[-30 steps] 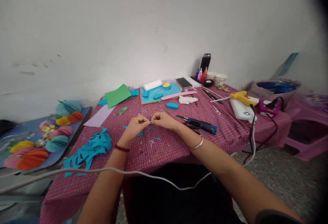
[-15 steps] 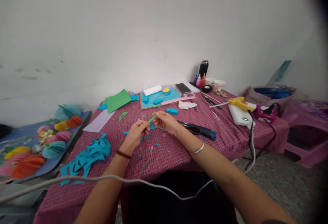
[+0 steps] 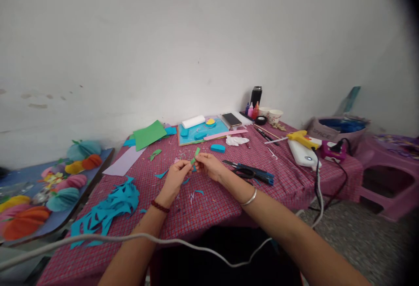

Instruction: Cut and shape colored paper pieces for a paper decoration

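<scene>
Between the fingertips of both hands is a small strip of green paper (image 3: 197,151), its upper end sticking up and the rest partly hidden by fingers. My left hand (image 3: 178,175) pinches its lower end. My right hand (image 3: 209,166) pinches it from the other side, fingers curled. Below and around the hands lie blue paper scraps (image 3: 161,174) on the red checked tablecloth (image 3: 203,212). Small green paper leaves (image 3: 155,154) rest to the left of the hands. Right of my right hand are scissors (image 3: 245,172) beside a blue cutter (image 3: 262,175).
A heap of blue paper cuttings (image 3: 121,201) lies at the left front, near green (image 3: 149,134) and lilac sheets (image 3: 122,161). A yellow glue gun (image 3: 303,139) rests on a white power bank (image 3: 303,155) at right. A white cable (image 3: 176,243) crosses in front of my forearms.
The green strip has turned from slanting sideways to nearly upright. Both hands have come closer together around it. The whole view has shifted slightly.
</scene>
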Demonstrator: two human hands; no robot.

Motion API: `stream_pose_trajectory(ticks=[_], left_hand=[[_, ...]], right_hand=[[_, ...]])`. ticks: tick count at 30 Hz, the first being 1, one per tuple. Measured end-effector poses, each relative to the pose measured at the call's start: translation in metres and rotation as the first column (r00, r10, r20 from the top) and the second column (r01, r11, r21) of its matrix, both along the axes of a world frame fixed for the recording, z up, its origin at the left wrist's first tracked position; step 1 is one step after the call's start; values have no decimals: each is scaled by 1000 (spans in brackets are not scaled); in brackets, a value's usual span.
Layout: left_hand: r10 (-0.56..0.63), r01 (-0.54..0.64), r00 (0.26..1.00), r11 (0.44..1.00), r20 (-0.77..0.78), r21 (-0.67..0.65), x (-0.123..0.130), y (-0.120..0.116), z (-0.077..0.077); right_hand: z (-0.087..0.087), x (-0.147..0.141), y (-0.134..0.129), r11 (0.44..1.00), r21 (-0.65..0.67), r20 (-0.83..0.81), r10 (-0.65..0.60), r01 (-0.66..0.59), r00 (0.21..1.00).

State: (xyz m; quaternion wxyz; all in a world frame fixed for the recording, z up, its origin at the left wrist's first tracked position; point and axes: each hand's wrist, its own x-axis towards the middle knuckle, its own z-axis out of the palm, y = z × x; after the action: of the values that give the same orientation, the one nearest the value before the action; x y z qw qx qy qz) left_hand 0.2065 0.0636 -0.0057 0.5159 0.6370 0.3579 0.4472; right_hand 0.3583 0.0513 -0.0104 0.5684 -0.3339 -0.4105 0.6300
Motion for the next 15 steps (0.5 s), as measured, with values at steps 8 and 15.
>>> stream_pose_trajectory(ticks=[8,15], left_hand=[[55,-53,996,998,-69,38,-1,3,-4],[110,-97,987,989,-120,115,0,2,-6]], right_hand=[[1,0,-2,999,-8,-18,38,-38,999],[2,-1,-4,999,12,33,50,-51,998]])
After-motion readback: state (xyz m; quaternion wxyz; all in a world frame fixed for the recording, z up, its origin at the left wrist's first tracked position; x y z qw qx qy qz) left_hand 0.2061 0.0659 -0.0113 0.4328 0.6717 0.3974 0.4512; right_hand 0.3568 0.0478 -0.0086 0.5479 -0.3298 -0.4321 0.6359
